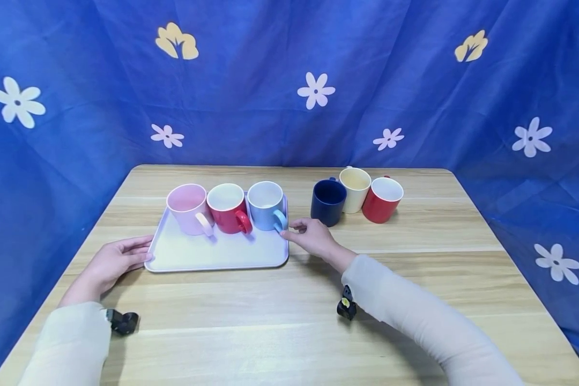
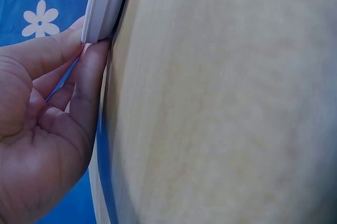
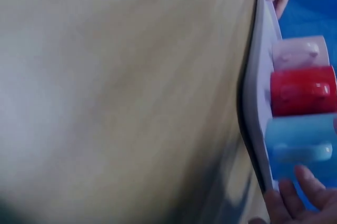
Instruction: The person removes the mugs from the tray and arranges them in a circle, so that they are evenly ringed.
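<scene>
"On the wood-grain worktop (image 1: 222, 316), was the pale-lilac rectangular tray (image 1: 202, 257) secure?"

"Left grip (image 1: 118, 261) pinched its edge; right grip (image 1: 313, 236), I couldn't tell. Any tilt risked sliding its pink, red, light-blue mugs (image 1: 229, 220)."

A creased blue cloth (image 1: 260, 48) printed with white flowers (image 1: 323, 91) and pale yellow blossoms (image 1: 189, 49) hangs behind and along both sides of a brightly lit, wood-grain table (image 1: 251, 316) with rounded far corners
</scene>
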`<state>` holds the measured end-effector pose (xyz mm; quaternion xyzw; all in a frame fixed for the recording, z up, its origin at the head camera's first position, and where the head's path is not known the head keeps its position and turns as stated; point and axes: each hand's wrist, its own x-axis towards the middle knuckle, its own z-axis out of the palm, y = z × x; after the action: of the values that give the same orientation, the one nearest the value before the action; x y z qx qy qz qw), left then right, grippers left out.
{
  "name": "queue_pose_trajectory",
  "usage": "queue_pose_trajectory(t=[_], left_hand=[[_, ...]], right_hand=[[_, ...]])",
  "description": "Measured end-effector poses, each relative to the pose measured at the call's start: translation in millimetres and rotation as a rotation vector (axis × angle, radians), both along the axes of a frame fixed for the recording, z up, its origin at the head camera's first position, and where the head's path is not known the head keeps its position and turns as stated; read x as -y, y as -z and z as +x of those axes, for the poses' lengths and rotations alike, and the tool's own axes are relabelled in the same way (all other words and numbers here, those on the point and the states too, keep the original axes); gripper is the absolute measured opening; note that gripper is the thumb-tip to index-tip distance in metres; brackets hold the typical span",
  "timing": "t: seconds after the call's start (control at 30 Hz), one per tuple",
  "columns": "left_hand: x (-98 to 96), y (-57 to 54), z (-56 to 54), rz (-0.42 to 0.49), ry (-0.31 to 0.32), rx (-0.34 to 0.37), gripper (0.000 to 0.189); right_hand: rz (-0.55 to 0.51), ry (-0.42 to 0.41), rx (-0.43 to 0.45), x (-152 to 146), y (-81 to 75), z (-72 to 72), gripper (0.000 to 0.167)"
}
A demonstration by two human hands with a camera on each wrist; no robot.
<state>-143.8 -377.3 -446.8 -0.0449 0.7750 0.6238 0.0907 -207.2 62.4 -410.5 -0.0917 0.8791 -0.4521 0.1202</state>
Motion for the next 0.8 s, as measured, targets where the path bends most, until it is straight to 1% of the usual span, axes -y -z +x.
queue_pose_trajectory(t=[0.17,0.37,0.47,0.67,0.8], left_hand=[[-0.4,-2.2,1.7,0.023,-0.004,-0.006,0.055],[-0.9,-3.0,3.5,0.069,-0.004,-0.006,0.049],[-0.9,-2.7,3.8,0.078,-0.007,-0.005,0.049],[-0.8,-3.1,4.2,0.067,-0.001,-0.016,0.052],[0.0,-3.0,4.4,0.105,0.002,-0.020,0.045]], right_hand=[[0.054,-0.108,-0.018,-1.6,-5.9,-11.6,0.041],[0.087,-0.192,-0.010,-1.1,-10.5,-23.2,0.034],[0.101,-0.207,-0.012,0.6,-14.2,-27.8,0.032],[0.109,-0.206,0.002,4.5,-20.2,-34.7,0.026],[0.094,-0.191,0.022,7.7,-25.7,-36.8,0.023]])
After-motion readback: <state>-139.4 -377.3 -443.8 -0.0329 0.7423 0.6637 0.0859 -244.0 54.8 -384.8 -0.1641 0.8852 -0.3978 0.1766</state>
